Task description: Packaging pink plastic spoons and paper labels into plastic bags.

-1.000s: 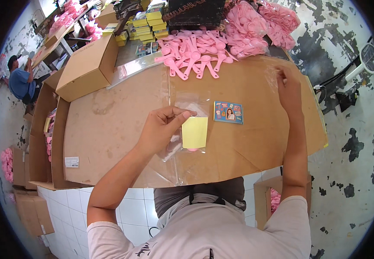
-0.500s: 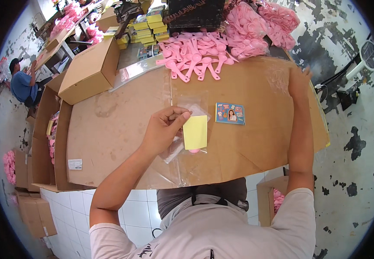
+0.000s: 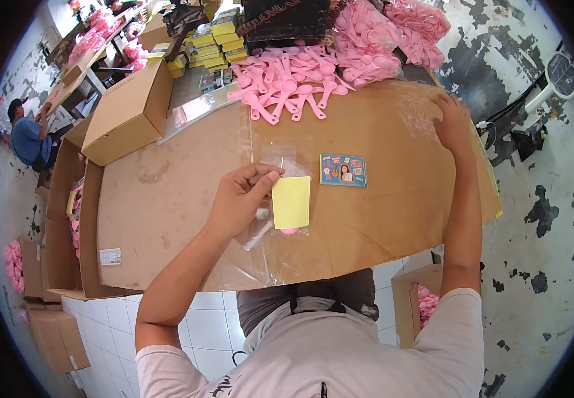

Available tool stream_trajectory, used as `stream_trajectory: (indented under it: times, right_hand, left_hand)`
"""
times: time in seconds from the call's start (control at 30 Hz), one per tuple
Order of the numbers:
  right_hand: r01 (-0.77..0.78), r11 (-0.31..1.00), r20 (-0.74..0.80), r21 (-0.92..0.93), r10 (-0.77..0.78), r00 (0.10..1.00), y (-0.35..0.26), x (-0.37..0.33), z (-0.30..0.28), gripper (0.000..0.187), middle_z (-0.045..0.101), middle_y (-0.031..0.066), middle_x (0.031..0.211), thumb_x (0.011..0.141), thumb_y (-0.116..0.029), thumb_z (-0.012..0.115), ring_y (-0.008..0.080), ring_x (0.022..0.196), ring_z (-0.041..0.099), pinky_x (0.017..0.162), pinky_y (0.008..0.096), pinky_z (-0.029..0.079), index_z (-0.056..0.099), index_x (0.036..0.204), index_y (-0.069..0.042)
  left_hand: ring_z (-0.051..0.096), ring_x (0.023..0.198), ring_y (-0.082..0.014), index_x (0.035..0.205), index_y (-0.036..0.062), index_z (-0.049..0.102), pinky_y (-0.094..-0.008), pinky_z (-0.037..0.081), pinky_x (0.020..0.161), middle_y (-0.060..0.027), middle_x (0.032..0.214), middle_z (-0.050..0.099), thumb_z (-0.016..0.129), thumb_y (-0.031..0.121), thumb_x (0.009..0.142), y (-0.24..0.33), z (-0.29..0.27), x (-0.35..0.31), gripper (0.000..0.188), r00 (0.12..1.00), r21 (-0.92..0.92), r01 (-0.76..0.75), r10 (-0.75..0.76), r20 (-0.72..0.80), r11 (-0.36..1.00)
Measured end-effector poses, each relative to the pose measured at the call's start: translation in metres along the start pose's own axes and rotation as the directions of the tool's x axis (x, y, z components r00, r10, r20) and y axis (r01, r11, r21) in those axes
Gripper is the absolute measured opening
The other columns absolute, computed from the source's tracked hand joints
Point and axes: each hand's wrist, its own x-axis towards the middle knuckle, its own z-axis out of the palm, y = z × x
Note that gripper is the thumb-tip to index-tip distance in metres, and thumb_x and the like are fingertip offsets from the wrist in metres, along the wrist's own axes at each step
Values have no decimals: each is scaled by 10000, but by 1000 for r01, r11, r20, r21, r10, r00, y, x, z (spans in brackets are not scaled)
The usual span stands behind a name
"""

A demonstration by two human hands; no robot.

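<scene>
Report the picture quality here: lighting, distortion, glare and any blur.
Head view: even daylight, soft shadows; strong fisheye bends the cardboard tabletop edges, with black corners; mild glare on the clear plastic bags; the right hand is slightly motion-blurred; the left hand and yellow card are sharp.

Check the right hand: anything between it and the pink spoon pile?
Nothing solid visible. The right hand rests on clear plastic film at the cardboard top's far right; the loose pink spoons lie to its left across bare cardboard. The left hand pinches a clear bag with a yellow card, well clear.
</scene>
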Motion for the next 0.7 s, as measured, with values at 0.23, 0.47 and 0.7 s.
stream_trajectory:
  times: [0.23, 0.47, 0.7]
  right_hand:
    - [-75, 109, 88, 991, -121, 989, -86, 12, -88, 282, 679, 128, 1220, 887, -152, 711, 296, 1178, 617, 1010, 406, 473, 698, 1152, -56]
    - [-307, -532, 14, 789, -484, 875, -181, -4, -175, 301, 709, 79, 1091, 949, -175, 713, 138, 1001, 661, 888, 323, 531, 666, 1182, 10]
    - [-467, -693, 158, 549, -462, 873, -199, -7, -165, 187, 709, 55, 1028, 989, -82, 659, 103, 947, 658, 860, 268, 528, 670, 1146, 19]
  left_hand:
    - [686, 784, -92, 1107, -17, 701, -258, 566, 664, -49, 892, 731, 634, 168, 1021, 3, 0, -6, 215, 999, -19, 35, -35, -30, 999]
    - [686, 776, -78, 1164, -13, 700, -245, 571, 651, -55, 907, 746, 641, 219, 1024, -2, 2, -2, 277, 997, -5, -62, 62, -52, 998]
    - [700, 834, -111, 1193, -18, 694, -266, 582, 720, -89, 1000, 752, 642, 120, 1014, -2, 0, -4, 232, 997, 27, -55, 57, -61, 998]
